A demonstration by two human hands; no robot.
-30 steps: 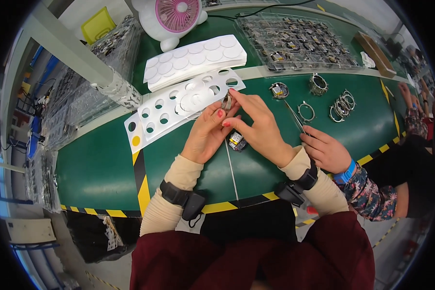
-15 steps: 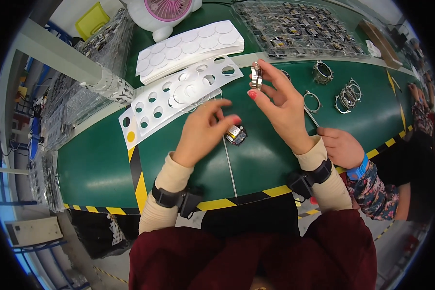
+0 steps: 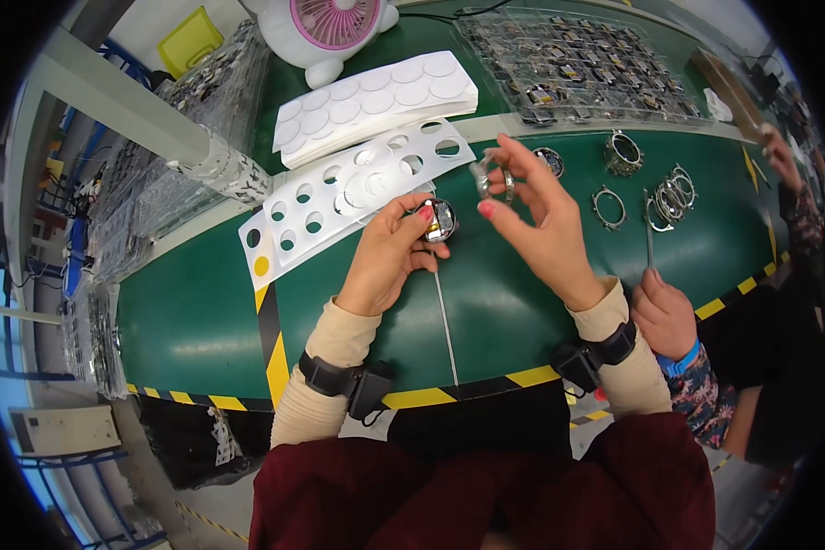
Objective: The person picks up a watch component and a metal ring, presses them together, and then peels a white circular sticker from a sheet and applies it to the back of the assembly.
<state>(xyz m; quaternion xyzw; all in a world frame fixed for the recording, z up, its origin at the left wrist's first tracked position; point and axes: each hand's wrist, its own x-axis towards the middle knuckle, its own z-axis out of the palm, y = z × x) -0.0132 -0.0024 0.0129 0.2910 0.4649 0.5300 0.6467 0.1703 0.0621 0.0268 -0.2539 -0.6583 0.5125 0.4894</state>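
Note:
In my left hand (image 3: 380, 257) is a small round watch module (image 3: 439, 221) with a black rim and silver and yellow parts, pinched between thumb and fingers above the green table. My right hand (image 3: 555, 234), to its right and a little farther off, holds a silver metal watch case ring (image 3: 484, 179) on edge between thumb and fingers; it is smeared by motion. The ring and the module are apart. Just beyond my right fingers lies another round module (image 3: 550, 161).
A white sheet with round holes (image 3: 275, 213) and a stack of white circle-sticker sheets (image 3: 376, 96) lie at left. Trays of modules (image 3: 577, 69) stand behind. Metal rings (image 3: 674, 197) lie right, where a co-worker's hand (image 3: 666, 316) holds a thin rod (image 3: 650, 243).
My left hand has picked the module up off the table. My right hand has shifted slightly right and tilted the ring. The co-worker's hand moved right, its rod now at the rings.

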